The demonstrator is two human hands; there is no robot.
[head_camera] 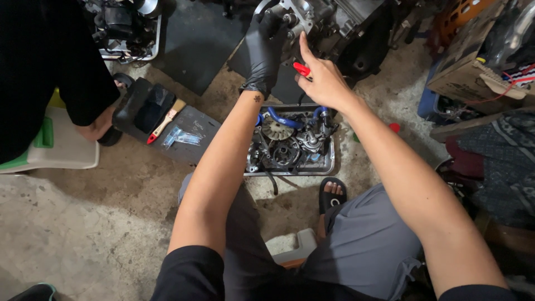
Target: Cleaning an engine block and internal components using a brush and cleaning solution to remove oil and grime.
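My left hand (264, 53) wears a black glove and grips the left side of a grey metal engine block (329, 22) standing on the floor ahead of me. My bare right hand (323, 81) holds a red-handled tool (301, 68), with the index finger stretched up against the engine casing. The tool's tip is hidden behind the hand. Below both hands lies a metal tray (330, 167) filled with engine parts, a finned rotor and blue hoses (284, 120).
Another person in black (50, 61) sits at the left beside a white and green stool (56, 150). A brush with a red handle (164, 124) and a small plastic bag (181, 136) lie on a dark mat. Cardboard boxes (473, 72) and clutter fill the right side.
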